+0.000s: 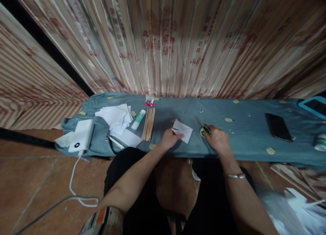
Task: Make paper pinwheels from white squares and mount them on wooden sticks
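Note:
My left hand is closed on the left edge of a small white piece of paper, with the thumb on top. The paper is roughly square, and creases run across it. To its right, my right hand grips a pair of scissors by the pale green and dark handles. The blades point up and to the left, apart from the paper, and look nearly closed. My palm covers part of the handles.
Left of my hands lie wooden pencils, a glue stick, loose white papers, a white pen, a small red-and-white box and a white power bank. A dark phone lies right on the cloth-covered table.

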A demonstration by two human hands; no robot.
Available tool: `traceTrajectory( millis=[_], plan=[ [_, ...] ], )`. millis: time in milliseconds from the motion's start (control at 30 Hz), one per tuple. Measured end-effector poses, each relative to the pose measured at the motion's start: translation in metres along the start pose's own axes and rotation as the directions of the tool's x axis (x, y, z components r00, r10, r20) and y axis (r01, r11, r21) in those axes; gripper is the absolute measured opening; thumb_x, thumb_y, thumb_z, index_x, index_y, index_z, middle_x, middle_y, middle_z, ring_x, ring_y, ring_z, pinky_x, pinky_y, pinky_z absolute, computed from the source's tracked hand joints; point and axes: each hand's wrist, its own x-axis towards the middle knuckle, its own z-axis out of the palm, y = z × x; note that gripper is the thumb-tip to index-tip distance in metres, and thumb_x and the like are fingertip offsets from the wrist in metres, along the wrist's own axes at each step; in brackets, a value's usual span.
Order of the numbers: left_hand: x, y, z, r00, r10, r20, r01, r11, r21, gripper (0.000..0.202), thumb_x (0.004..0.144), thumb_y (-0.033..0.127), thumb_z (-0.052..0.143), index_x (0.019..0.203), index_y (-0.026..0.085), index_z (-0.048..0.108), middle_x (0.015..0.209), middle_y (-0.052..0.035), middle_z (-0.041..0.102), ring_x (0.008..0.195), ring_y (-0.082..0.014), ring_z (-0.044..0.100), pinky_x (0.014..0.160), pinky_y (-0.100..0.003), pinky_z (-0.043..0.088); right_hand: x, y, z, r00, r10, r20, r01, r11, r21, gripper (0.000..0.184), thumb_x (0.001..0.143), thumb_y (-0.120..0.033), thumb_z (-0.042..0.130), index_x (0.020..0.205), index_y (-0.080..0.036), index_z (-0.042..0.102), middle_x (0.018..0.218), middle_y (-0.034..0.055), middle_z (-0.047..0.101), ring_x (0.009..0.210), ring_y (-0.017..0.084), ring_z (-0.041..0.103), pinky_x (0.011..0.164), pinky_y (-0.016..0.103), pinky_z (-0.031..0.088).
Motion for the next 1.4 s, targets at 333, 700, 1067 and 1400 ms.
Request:
traceTrajectory(
  millis=[333, 700, 1067, 1400],
  plan=[
    [-0.013, 0.013, -0.046, 0.975, 0.168, -0.144, -0.143, 0.975, 0.169, 0.045, 0.064, 0.014, 0.077, 0.109, 0.016, 0.070, 0.104, -0.0088, 0.073, 0.080, -0.0170, 0.066, 0.076, -0.030, 0.053, 0.000, 0.001, 0.006, 0.973, -0.058, -0.224, 0.072, 0.996, 0.054, 0.034, 0.093, -0.033, 0.048, 0.108, -0.012, 0.070, 0.095, 0.0200, 0.075, 0.089, 0.031, 0.070, 0.073, 0.036, 0.049],
    [-0.008, 0.042, -0.105, 0.847, 0.397, -0.353, -0.268, 0.894, 0.360, 0.024, 0.074, 0.021, 0.064, 0.096, 0.018, 0.073, 0.099, -0.0051, 0.071, 0.080, -0.0163, 0.063, 0.082, -0.030, 0.050, 0.008, -0.016, 0.016, 0.952, -0.117, -0.284, 0.195, 0.945, 0.264, 0.036, 0.093, -0.031, 0.044, 0.112, -0.013, 0.070, 0.112, 0.0164, 0.073, 0.101, 0.028, 0.069, 0.089, 0.037, 0.050],
    [-0.016, 0.029, -0.087, 0.859, 0.511, 0.018, -0.384, 0.622, 0.683, 0.020, 0.082, 0.021, 0.061, 0.097, 0.021, 0.075, 0.105, -0.0086, 0.069, 0.102, -0.0240, 0.064, 0.098, -0.038, 0.048, 0.005, -0.035, 0.018, 0.911, -0.291, -0.291, 0.396, 0.815, 0.423, 0.031, 0.093, -0.027, 0.043, 0.102, -0.018, 0.072, 0.109, 0.0097, 0.075, 0.104, 0.025, 0.067, 0.098, 0.040, 0.048],
    [0.000, 0.025, -0.159, 0.802, 0.504, -0.320, 0.008, 0.528, 0.849, 0.051, 0.071, 0.021, 0.066, 0.121, 0.014, 0.061, 0.119, -0.0159, 0.061, 0.118, -0.0353, 0.054, 0.105, -0.050, 0.042, 0.007, -0.037, 0.015, 0.930, -0.251, -0.269, 0.353, 0.817, 0.456, 0.030, 0.091, -0.029, 0.047, 0.103, -0.018, 0.073, 0.107, 0.0107, 0.075, 0.103, 0.028, 0.068, 0.096, 0.042, 0.049]
  ],
)
